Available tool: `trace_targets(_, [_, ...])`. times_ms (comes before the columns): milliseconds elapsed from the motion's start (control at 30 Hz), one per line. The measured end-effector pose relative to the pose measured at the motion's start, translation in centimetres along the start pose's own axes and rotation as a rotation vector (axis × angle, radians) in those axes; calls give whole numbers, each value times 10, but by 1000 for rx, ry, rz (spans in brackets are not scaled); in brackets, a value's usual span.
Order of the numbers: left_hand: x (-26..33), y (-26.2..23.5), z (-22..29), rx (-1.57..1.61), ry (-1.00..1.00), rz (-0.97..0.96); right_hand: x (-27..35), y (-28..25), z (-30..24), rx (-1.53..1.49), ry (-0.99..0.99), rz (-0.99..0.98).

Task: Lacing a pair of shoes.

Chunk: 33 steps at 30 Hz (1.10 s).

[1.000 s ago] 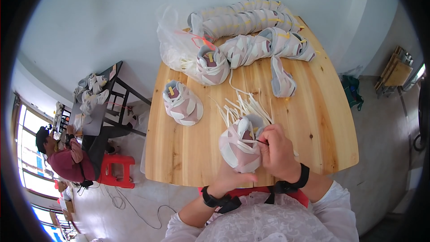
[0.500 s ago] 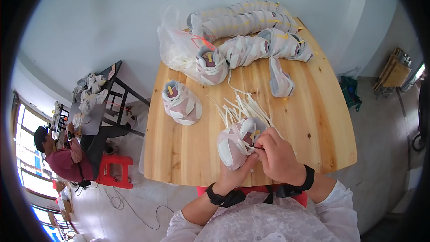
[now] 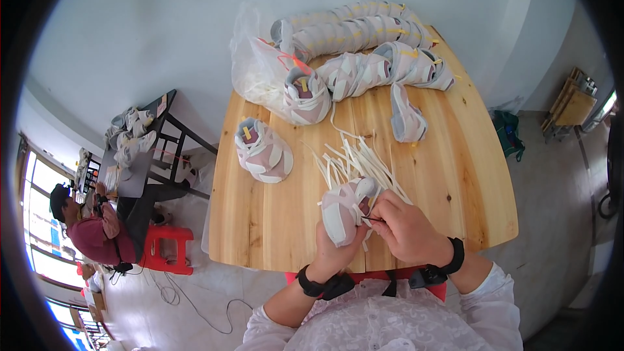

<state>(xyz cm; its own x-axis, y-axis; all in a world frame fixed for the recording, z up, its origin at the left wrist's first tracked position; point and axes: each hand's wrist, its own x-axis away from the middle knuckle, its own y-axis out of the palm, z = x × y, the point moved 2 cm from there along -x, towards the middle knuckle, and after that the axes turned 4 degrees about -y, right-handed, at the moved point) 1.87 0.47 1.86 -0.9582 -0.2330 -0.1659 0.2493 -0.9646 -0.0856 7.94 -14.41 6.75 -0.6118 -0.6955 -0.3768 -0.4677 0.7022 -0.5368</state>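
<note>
My left hand point(image 3: 335, 247) is closed round a pink and white shoe upper point(image 3: 338, 221) from below, near the front edge of the wooden table. Its toe part faces left, and its opening tilts toward my right hand. Pinched in my right hand point(image 3: 406, 229) is a thin dark hooked tool point(image 3: 372, 219), its tip at the upper's lacing area. Where exactly the tip sits is too small to tell. Just beyond the upper lies a loose bunch of flat white laces point(image 3: 354, 158), partly hidden behind it.
Two laced uppers point(image 3: 265, 151) point(image 3: 307, 96) stand at the table's left, the farther one beside a clear plastic bag point(image 3: 250, 68). Rows of nested uppers point(image 3: 364, 34) line the back, with a single upper point(image 3: 407, 117) before them. A seated person point(image 3: 97, 231) works at a dark table on the left.
The upper in my left hand has turned, bringing more of its side panel into view. My right hand has shifted slightly right and down with the tool still pinched in it.
</note>
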Motion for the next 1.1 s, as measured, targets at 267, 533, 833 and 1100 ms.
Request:
trace_targets(267, [4, -13, -10, 394, -33, -226, -1, -10, -1, 59, 59, 336])
trace_targets(533, [3, -24, 7, 733, -170, -481, 2, -9, 19, -342, 229, 194])
trace_targets(833, [-2, -23, 2, 631, -366, -152, -4, -13, 12, 1, 110, 348])
trace_targets(1100, [-1, -18, 1, 639, -324, -139, 7, 2, -1, 82, -106, 317])
